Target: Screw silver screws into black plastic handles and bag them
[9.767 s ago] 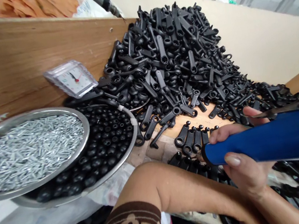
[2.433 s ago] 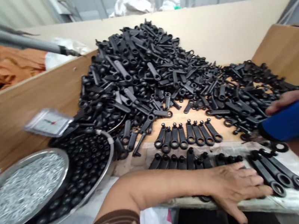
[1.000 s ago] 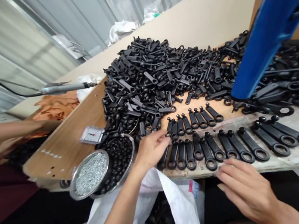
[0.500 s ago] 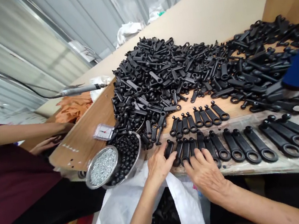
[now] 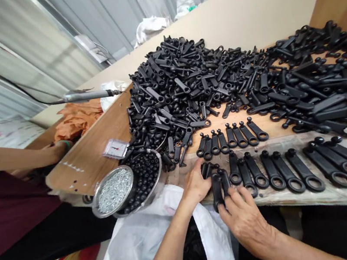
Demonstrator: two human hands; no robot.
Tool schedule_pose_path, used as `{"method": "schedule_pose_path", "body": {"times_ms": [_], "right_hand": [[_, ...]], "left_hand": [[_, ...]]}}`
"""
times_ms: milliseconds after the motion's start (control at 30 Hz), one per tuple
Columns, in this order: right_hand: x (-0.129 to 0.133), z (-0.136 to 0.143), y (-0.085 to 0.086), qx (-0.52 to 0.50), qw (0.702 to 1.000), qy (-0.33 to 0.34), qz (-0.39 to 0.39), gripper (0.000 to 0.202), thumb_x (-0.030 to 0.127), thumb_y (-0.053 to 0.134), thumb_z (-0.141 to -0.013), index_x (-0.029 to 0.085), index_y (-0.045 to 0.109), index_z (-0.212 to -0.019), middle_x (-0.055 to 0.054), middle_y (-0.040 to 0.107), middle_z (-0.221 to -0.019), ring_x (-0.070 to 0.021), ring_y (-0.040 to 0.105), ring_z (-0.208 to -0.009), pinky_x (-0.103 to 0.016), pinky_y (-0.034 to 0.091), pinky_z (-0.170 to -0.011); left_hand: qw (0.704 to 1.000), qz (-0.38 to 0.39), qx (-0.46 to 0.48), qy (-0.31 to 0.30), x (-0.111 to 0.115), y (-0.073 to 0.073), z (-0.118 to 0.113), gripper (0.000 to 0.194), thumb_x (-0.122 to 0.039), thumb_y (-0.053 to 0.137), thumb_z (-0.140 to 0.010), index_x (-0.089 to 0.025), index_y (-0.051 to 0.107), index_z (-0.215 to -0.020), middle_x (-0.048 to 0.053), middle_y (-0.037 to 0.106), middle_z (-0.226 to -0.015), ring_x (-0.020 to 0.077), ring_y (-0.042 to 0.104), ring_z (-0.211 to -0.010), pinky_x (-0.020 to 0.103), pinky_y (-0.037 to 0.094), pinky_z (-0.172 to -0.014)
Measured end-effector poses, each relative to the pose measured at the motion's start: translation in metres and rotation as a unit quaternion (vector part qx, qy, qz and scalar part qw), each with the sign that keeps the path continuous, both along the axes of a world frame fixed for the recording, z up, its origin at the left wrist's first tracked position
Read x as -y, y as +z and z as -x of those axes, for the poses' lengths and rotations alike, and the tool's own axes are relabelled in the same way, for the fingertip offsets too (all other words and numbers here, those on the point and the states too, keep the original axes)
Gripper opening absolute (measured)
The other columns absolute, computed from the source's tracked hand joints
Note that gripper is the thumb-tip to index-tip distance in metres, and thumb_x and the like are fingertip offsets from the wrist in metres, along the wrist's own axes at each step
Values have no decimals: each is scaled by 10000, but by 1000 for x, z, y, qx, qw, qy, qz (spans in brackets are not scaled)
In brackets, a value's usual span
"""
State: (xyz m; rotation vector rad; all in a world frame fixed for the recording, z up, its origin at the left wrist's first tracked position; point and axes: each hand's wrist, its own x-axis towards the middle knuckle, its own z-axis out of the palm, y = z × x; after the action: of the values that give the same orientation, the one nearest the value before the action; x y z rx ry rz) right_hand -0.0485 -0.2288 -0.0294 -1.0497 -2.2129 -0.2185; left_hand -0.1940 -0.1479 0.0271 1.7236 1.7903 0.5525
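Observation:
My left hand [image 5: 197,184] is closed round small black ring-ended levers [image 5: 208,168] at the left end of the front row. Just right of it, my right hand [image 5: 248,215] has its fingers on the lower ends of two more black levers [image 5: 216,190], which tilt up at the table's front edge. The rest of the front row of levers [image 5: 278,170] lies side by side, rings toward me and ball knobs away, larger toward the right. Behind it lies a shorter row of smaller levers [image 5: 231,136]. How many pieces my left hand holds is hidden.
A large heap of black levers [image 5: 179,80] covers the back. At left stand a bowl of metal pins [image 5: 115,192], a bowl of black balls [image 5: 149,173] and a small dial [image 5: 115,149]. A white sack [image 5: 129,247] hangs below. A co-worker's arm [image 5: 13,157] is at far left.
My hands have taken levers at the row's left end, and these are now bunched and tilted. My right hand has drawn slightly toward me. The co-worker's arm has shifted left.

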Motion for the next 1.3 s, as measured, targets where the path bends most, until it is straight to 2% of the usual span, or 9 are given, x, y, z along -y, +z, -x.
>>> {"method": "schedule_pose_path", "body": {"times_ms": [200, 300, 467, 600, 767, 967, 1200, 1267, 1300], "right_hand": [[10, -16, 5, 52, 995, 68, -45, 312, 49, 331, -805, 60, 637, -865, -164, 611, -835, -315, 510, -970, -514, 312, -898], [16, -23, 9, 73, 989, 108, -71, 328, 50, 320, -807, 52, 634, -901, -166, 618, -860, -315, 518, -976, -521, 308, -909], [27, -32, 25, 43, 970, 205, -120, 329, 92, 316, -834, 66, 634, -910, -140, 628, -864, -297, 543, -952, -509, 345, -910], [37, -36, 38, -54, 939, 300, -158, 355, 88, 292, -861, 87, 647, -852, -115, 645, -804, -235, 583, -890, -472, 395, -936], [49, -34, 40, -97, 917, 355, -153, 311, 70, 341, -864, 87, 651, -842, -109, 658, -762, -209, 612, -858, -443, 449, -929], [60, -18, 32, -115, 892, 417, -133, 353, 84, 301, -881, 62, 652, -850, -136, 658, -793, -245, 599, -931, -450, 470, -910], [66, 1, 16, -90, 881, 458, -70, 331, 92, 309, -875, 62, 637, -893, -142, 639, -874, -266, 552, -1006, -469, 453, -924], [65, 7, 12, -81, 880, 464, -59, 319, 94, 316, -871, 61, 632, -901, -145, 628, -890, -269, 544, -1008, -474, 447, -927], [64, 10, 10, -79, 881, 464, -52, 308, 94, 324, -869, 63, 629, -900, -144, 623, -892, -268, 541, -1006, -475, 444, -928]], "left_hand": [[985, -4, 168, 45, 17, -2, 5, 542, -170, 596, -608, -160, 501, -1141, 32, 617, -981, 164, 567, -919, 278, 420, -850], [963, 7, 260, 74, 36, 2, 7, 551, -193, 623, -614, -155, 479, -1144, 31, 617, -945, 146, 578, -856, 251, 441, -788], [909, 38, 399, 118, 72, 11, 4, 553, -213, 589, -634, -183, 413, -1158, -4, 581, -804, 83, 531, -593, 211, 424, -576], [862, 62, 488, 120, 102, 23, -4, 605, -223, 605, -582, -187, 419, -1157, 19, 593, -832, 79, 518, -537, 210, 407, -522], [798, 76, 588, 111, 136, 42, -7, 589, -118, 624, -561, -189, 487, -1130, 10, 614, -747, 87, 532, -540, 195, 402, -527], [791, 39, 591, 152, 171, 45, 7, 531, -79, 631, -576, -197, 549, -1087, 2, 614, -778, 84, 548, -618, 184, 412, -580], [775, 17, 591, 222, 190, 24, 20, 546, -80, 633, -552, -187, 559, -1083, -4, 606, -785, 78, 529, -609, 177, 391, -562], [784, 13, 580, 222, 193, 16, 25, 562, -84, 619, -565, -189, 541, -1111, -1, 609, -796, 88, 539, -630, 184, 402, -574], [801, 4, 558, 218, 194, 12, 28, 561, -91, 606, -585, -190, 526, -1132, 3, 614, -813, 98, 550, -652, 193, 414, -590]]}}
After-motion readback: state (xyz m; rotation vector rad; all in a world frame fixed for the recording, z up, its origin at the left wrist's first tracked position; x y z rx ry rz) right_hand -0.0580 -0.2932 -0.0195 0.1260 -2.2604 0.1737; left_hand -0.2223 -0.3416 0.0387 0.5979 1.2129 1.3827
